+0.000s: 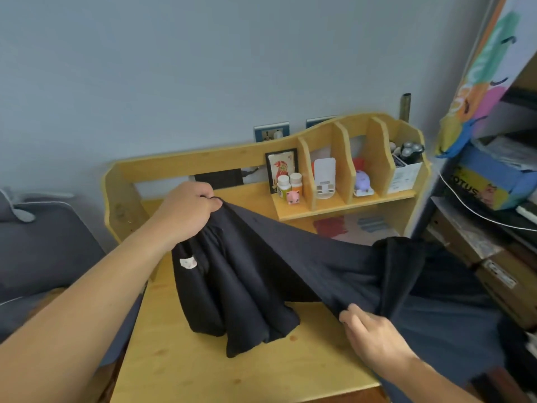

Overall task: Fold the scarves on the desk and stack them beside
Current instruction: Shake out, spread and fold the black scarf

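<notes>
Pale blue wall [174,68], grey sofa [43,245] left, cluttered shelving [494,228] right.

- We found the scarf [261,257] to be dark matt cloth, soft and creased, with a small pale fabric label.
- We noted the desk [232,373] was smooth, light wood with a low sheen.
- The two bottles [289,184] looked like glossy plastic.
- The sofa [37,251] was grey matt cloth.

Near desk [203,373] front bare between forearms. Dark scarf [261,271] spans middle, draping right. Bottles [289,184] and shelf dividers [343,161] crowd back; boxes [494,274] close right.
</notes>
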`<act>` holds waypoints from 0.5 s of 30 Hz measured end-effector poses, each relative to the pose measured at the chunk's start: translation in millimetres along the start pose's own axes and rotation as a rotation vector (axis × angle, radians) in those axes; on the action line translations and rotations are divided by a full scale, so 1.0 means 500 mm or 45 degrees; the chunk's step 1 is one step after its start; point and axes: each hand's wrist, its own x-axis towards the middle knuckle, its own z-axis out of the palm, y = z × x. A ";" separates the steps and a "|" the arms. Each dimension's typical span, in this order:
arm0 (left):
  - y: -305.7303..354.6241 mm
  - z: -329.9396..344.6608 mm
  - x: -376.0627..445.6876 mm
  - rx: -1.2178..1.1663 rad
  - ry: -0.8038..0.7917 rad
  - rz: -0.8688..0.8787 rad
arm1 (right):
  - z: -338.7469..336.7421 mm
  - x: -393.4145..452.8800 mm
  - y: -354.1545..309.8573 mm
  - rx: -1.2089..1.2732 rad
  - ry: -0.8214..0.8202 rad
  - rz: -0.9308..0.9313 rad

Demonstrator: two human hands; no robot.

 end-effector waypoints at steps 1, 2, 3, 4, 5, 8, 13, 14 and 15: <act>0.004 -0.001 0.000 0.008 -0.015 0.007 | 0.003 0.012 -0.005 -0.001 0.029 -0.010; 0.008 -0.002 0.001 0.015 -0.024 0.011 | 0.003 0.026 -0.009 -0.008 0.059 -0.029; 0.012 -0.006 0.002 0.019 -0.031 0.011 | 0.000 0.039 -0.010 -0.030 0.078 -0.052; 0.016 -0.010 0.003 0.012 -0.033 0.008 | 0.000 0.048 -0.007 -0.069 0.094 -0.081; 0.020 -0.014 0.005 -0.003 -0.029 0.005 | 0.000 0.058 -0.001 -0.109 0.093 -0.106; 0.025 -0.024 0.009 -0.034 -0.013 0.013 | 0.002 0.080 0.018 -0.171 0.062 -0.068; 0.032 -0.025 0.011 -0.038 -0.001 0.039 | -0.004 0.086 -0.007 -0.011 0.047 0.024; 0.033 -0.025 0.012 -0.038 0.006 0.036 | 0.000 0.085 -0.013 -0.003 0.037 0.078; 0.034 -0.025 0.014 -0.040 0.015 0.035 | 0.004 0.087 -0.016 0.001 0.022 0.157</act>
